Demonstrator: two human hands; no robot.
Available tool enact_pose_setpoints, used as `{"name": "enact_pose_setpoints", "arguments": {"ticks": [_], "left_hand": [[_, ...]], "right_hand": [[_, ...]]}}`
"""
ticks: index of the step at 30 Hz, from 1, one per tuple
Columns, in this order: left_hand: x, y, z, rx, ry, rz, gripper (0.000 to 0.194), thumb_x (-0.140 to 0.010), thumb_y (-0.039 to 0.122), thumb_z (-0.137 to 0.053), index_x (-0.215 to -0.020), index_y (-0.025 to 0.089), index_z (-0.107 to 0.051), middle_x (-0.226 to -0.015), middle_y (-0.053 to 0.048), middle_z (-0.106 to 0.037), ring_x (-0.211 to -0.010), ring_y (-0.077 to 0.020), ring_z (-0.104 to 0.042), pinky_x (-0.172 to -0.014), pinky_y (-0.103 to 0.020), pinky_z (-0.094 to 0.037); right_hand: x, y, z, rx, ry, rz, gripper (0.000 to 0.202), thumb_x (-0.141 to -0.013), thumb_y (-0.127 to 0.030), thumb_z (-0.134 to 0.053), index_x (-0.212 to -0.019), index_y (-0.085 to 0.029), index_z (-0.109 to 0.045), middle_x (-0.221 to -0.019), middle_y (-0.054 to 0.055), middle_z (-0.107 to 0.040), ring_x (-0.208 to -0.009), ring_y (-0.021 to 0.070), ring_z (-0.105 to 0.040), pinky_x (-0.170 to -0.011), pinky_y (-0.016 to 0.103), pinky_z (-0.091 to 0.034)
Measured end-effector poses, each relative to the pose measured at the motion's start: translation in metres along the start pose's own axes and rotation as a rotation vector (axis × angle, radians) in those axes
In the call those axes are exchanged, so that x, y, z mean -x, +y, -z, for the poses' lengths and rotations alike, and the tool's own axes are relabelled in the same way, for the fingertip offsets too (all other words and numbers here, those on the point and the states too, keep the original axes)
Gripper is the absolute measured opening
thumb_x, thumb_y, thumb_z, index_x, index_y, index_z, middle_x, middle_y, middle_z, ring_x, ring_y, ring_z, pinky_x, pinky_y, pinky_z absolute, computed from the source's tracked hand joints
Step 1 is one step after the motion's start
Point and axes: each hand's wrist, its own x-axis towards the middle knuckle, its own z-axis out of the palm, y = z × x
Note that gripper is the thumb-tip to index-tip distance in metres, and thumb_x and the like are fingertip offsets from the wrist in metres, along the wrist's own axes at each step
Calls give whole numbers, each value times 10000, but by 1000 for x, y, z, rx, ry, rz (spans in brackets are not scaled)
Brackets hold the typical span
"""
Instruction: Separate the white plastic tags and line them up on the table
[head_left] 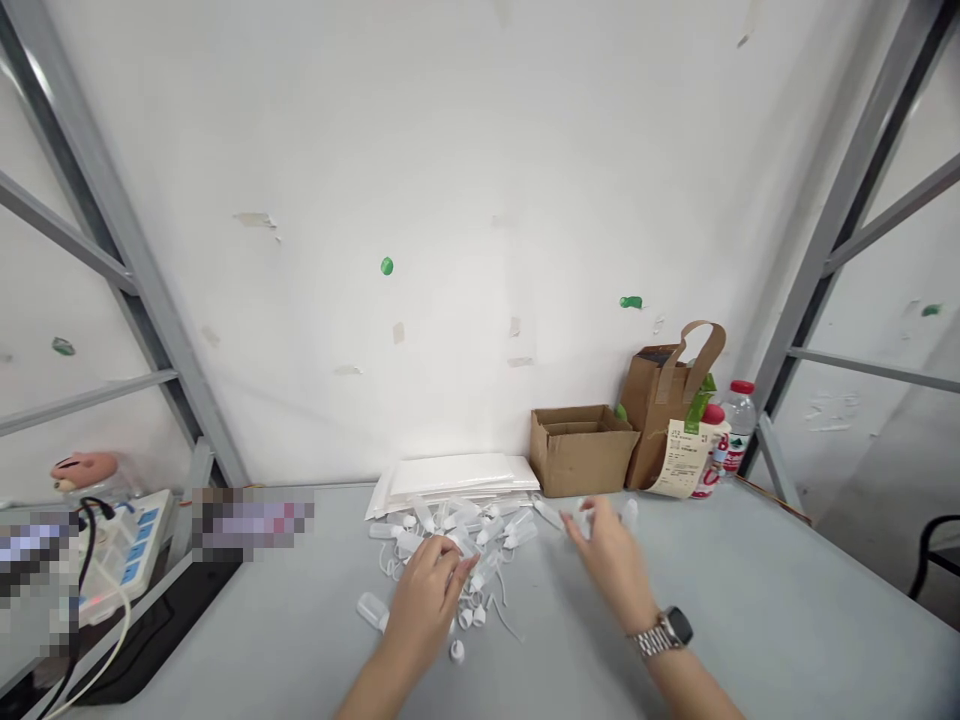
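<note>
Hold each bottle (371, 608) mid-body, likely light and squeezable; left hand (429, 588) and right hand (611, 562) fingers curl, whether gripping I cannot tell

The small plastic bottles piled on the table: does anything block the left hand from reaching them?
Nothing visible does. The left hand is right at the near side of the pile of small plastic bottles. The flat white packets and cardboard box are beyond it.

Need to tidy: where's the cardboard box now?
The cardboard box stands right of centre in the head view, at the back of the table, between white packets and a paper bag.
</note>
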Motion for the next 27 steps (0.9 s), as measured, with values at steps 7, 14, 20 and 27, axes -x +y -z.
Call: {"name": "enact_pose_setpoints", "arguments": {"ticks": [7,14,20,27], "left_hand": [[0,1,-1,0,-1,-15,402,-904,335,-277,-631,206,-542,-812,-38,-561,-780,-172,-531,-695,-315,-441],[1,5,1,2,-29,-10,381,-898,341,-301,-644,208,-552,-816,-36,-571,-787,-177,-535,-709,-328,-443],[1,4,-1,19,-27,-10,358,-891,322,-319,-647,211,-557,-800,-31,-575,-772,-173,-537,-688,-308,-442],[1,1,-1,18,-45,-9,377,-900,309,-292,-634,204,-536,-780,-32,-560,-764,-167,-533,-688,-307,-442]], "right_hand": [[20,-29,-35,-65,-194,433,371,-773,-19,-401,-1072,-186,-543,-1075,87,-573,-966,220,-506,-803,335,-383],[4,-9,-10,-6,-268,290,432,-734,19,-356,-1062,-166,-567,-1063,100,-582,-970,221,-510,-803,327,-355],[-3,18,0,174,-411,123,347,-748,26,-354,-939,-128,-599,-986,126,-608,-922,243,-559,-752,328,-347],[-11,41,4,151,-397,-13,282,-707,24,-377,-848,-119,-576,-900,118,-627,-790,202,-600,-674,271,-339]]}}
